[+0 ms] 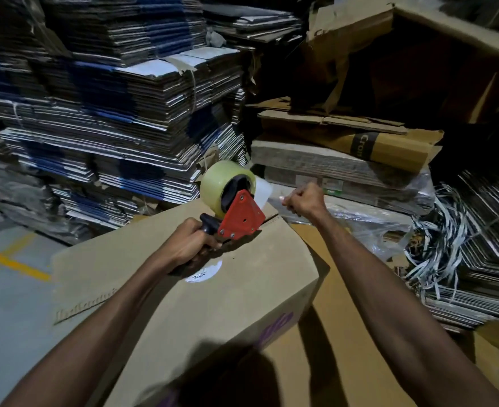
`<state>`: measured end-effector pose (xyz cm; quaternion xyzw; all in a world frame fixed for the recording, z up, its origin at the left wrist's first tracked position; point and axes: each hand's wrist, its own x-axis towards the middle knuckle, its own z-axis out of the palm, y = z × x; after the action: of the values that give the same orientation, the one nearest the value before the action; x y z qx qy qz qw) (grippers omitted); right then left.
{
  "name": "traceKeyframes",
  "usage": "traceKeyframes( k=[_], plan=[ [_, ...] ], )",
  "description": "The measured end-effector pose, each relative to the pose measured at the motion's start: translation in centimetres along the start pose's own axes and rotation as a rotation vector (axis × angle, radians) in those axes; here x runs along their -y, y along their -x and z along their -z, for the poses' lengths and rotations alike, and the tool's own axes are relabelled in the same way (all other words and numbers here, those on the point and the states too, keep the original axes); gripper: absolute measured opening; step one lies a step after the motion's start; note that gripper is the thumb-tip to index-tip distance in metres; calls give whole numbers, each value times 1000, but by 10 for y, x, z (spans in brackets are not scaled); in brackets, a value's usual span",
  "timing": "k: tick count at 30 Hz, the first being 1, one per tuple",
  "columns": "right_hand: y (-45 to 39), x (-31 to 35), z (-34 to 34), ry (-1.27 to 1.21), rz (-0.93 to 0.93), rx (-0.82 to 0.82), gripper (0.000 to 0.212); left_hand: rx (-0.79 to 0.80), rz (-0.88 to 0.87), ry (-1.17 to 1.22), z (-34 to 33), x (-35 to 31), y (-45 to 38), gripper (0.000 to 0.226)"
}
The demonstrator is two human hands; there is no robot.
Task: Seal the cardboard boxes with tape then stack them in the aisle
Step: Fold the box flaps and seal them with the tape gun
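In the head view the cardboard box (213, 289) sits close in front of the person, its closed top flaps facing up and their centre seam running away towards the far edge; the left hand (189, 245) is curled round the black handle of the red tape dispenser (236, 212), holding its front end down on the seam near the far edge, probably so the strip can start there; the clear tape roll (222, 183) rides above the frame; the right hand (304, 199) is closed into a fist just beyond the box's far corner, and appears to pinch the loose tape end (264, 192), likely to draw it taut over the edge, though blur leaves the contact uncertain; bundled stacks of flattened cartons (110, 113) fill the left and back; crushed boxes (360, 142) and a tangle of white strapping (436, 245) crowd the right, close to the box's far end; a yellow floor line (10, 259) marks open floor at left, the likelier room for stacking.
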<state>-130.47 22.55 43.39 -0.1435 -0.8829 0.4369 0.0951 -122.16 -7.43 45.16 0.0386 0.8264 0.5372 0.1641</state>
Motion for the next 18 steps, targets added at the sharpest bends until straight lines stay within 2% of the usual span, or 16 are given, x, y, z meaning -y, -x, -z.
traceKeyframes(
  k=[3, 18],
  plan=[
    [-6, -9, -8, 9, 24, 3, 17, 29, 72, 90, -2, 12, -2, 34],
    [-16, -36, -18, 0, 10, -10, 27, 63, 85, -23, -8, 19, -25, 19]
  ],
)
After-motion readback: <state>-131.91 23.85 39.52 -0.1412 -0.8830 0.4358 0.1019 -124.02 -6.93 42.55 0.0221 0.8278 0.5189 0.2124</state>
